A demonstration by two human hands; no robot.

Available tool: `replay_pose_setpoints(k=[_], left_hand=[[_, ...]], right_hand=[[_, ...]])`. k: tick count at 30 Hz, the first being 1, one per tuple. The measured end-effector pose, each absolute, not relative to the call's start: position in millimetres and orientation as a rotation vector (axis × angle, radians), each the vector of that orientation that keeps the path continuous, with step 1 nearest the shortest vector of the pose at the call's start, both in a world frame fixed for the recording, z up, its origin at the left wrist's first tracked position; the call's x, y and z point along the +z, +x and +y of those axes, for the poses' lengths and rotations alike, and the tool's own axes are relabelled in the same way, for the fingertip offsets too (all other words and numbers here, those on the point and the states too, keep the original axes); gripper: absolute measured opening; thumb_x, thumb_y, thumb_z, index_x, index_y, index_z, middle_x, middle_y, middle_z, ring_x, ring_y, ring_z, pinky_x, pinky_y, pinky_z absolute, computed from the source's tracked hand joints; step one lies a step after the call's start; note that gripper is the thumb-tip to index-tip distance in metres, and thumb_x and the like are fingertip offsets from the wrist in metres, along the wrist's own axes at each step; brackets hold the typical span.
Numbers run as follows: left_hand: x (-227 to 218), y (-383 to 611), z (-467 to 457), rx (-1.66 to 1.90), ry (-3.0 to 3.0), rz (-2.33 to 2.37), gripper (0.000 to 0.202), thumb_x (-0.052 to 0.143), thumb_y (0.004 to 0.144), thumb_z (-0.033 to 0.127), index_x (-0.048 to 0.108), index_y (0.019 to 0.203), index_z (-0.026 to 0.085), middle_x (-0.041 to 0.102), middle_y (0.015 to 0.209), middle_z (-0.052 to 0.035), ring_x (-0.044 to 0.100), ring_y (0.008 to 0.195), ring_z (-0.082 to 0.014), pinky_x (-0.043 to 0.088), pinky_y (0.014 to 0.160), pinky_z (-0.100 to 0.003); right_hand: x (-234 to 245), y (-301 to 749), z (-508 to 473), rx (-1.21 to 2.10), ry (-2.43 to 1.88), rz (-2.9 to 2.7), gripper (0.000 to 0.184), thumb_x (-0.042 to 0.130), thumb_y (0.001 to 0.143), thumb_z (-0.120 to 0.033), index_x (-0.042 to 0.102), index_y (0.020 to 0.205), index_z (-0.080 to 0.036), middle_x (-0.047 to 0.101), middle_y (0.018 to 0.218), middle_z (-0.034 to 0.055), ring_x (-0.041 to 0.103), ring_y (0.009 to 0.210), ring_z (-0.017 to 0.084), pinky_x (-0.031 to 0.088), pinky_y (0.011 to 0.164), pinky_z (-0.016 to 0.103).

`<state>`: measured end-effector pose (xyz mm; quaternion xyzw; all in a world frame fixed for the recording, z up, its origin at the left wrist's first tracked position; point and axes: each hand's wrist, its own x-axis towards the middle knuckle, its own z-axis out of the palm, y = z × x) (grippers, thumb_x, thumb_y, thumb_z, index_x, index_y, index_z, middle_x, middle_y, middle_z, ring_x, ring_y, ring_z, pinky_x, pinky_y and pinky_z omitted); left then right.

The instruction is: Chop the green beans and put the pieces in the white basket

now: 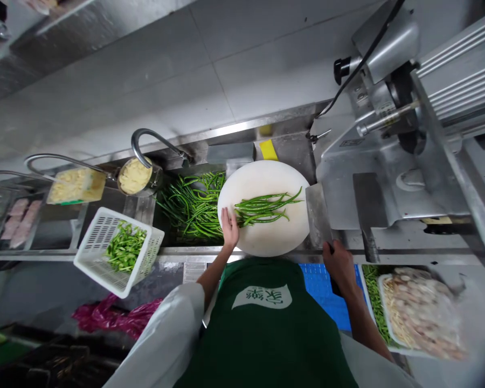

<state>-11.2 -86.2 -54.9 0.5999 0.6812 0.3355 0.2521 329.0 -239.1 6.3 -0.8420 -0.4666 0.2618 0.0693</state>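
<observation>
A bunch of long, thin green pods (pixel 267 208), like green beans or slim chillies, lies crosswise on a round white cutting board (pixel 262 242). My left hand (pixel 230 229) rests at the board's left edge with its fingers stretched out, against the left ends of the pods. My right hand (pixel 339 264) is wrapped round the handle of a cleaver (pixel 318 213). Its broad blade stands at the right rim of the board, apart from the pods. Many more whole pods (pixel 198 207) fill the sink just left of the board.
A white basket (pixel 101 237) holds cut green pieces at the left. Behind it are a pot (pixel 156 180) of pale slices and curved taps (pixel 157 134). A second cleaver (pixel 369 207) lies right, beneath a metal slicing machine (pixel 392 118). A bagged food tray (pixel 424 312) sits lower right.
</observation>
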Motion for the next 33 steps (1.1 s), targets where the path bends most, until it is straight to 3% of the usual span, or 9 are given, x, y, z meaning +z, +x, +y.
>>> replay_pose_setpoints(k=[3,6,9,12,16,23,28,31,33], left_hand=[[-64,21,-93,0.981,1.572,1.804,0.067,0.032,0.106,0.058,0.03,0.161,0.02,0.025,0.169,-0.0143,0.02,0.158,-0.0255,0.02,0.131,-0.044],[-60,35,-94,1.024,1.698,1.721,0.067,0.047,0.102,0.057,0.035,0.157,0.02,0.024,0.167,-0.0166,0.023,0.157,-0.0285,0.028,0.127,-0.047],[-56,21,-102,0.927,1.965,1.6,0.055,0.067,0.092,0.055,0.062,0.134,0.021,0.046,0.151,-0.0181,0.04,0.144,-0.0334,0.037,0.118,-0.052],[-52,1,-105,0.76,2.134,1.489,0.03,0.063,0.096,0.045,0.074,0.11,0.022,0.067,0.117,-0.014,0.055,0.119,-0.0313,0.042,0.106,-0.054],[-25,-10,-79,0.783,2.121,1.354,0.031,0.057,0.1,0.045,0.077,0.11,0.022,0.072,0.096,-0.0105,0.058,0.101,-0.0274,0.045,0.097,-0.048],[32,-16,26,0.79,1.947,0.943,0.04,0.068,0.092,0.054,0.079,0.106,0.019,0.075,0.098,-0.009,0.065,0.088,-0.0202,0.051,0.086,-0.035],[12,-17,74,0.438,1.852,1.036,0.052,0.068,0.086,0.063,0.08,0.09,0.013,0.073,0.079,-0.0063,0.064,0.075,-0.0177,0.052,0.072,-0.029],[-4,-17,84,0.272,1.958,1.145,0.045,0.07,0.086,0.057,0.077,0.079,0.013,0.067,0.065,-0.0037,0.063,0.075,-0.0192,0.054,0.077,-0.031],[-10,-13,84,0.312,2.012,1.206,0.039,0.073,0.083,0.053,0.076,0.08,0.014,0.068,0.072,-0.0051,0.064,0.084,-0.0222,0.054,0.087,-0.036]], right_hand=[[6,330,-237,0.752,-2.586,-1.404,0.034,0.042,0.102,-0.035,0.067,0.095,-0.014,0.068,0.08,0.0116,0.057,0.072,0.021,0.03,0.066,0.03],[8,330,-235,0.712,-2.599,-1.453,0.035,0.041,0.102,-0.035,0.068,0.095,-0.013,0.068,0.079,0.0123,0.058,0.073,0.023,0.032,0.066,0.031],[8,331,-234,0.694,-2.597,-1.506,0.034,0.042,0.101,-0.033,0.068,0.095,-0.012,0.069,0.079,0.0132,0.059,0.073,0.023,0.033,0.067,0.031],[7,330,-235,0.675,-2.592,-1.512,0.033,0.044,0.101,-0.032,0.068,0.096,-0.011,0.069,0.08,0.0144,0.06,0.073,0.023,0.034,0.068,0.031],[6,329,-236,0.663,-2.595,-1.491,0.033,0.044,0.101,-0.032,0.069,0.096,-0.01,0.07,0.081,0.0156,0.06,0.071,0.023,0.033,0.067,0.031],[12,325,-232,0.686,-2.638,-1.476,0.031,0.046,0.1,-0.031,0.07,0.097,-0.01,0.072,0.082,0.0154,0.059,0.069,0.022,0.033,0.066,0.03],[13,320,-233,0.71,-2.653,-1.412,0.034,0.043,0.101,-0.031,0.07,0.101,-0.01,0.072,0.085,0.0161,0.061,0.073,0.023,0.034,0.068,0.031],[15,315,-233,0.739,-2.656,-1.339,0.037,0.041,0.101,-0.032,0.07,0.103,-0.009,0.071,0.086,0.018,0.062,0.076,0.025,0.035,0.069,0.032],[17,313,-233,0.766,-2.64,-1.291,0.038,0.041,0.101,-0.032,0.07,0.102,-0.008,0.071,0.086,0.019,0.063,0.077,0.026,0.036,0.069,0.032]])
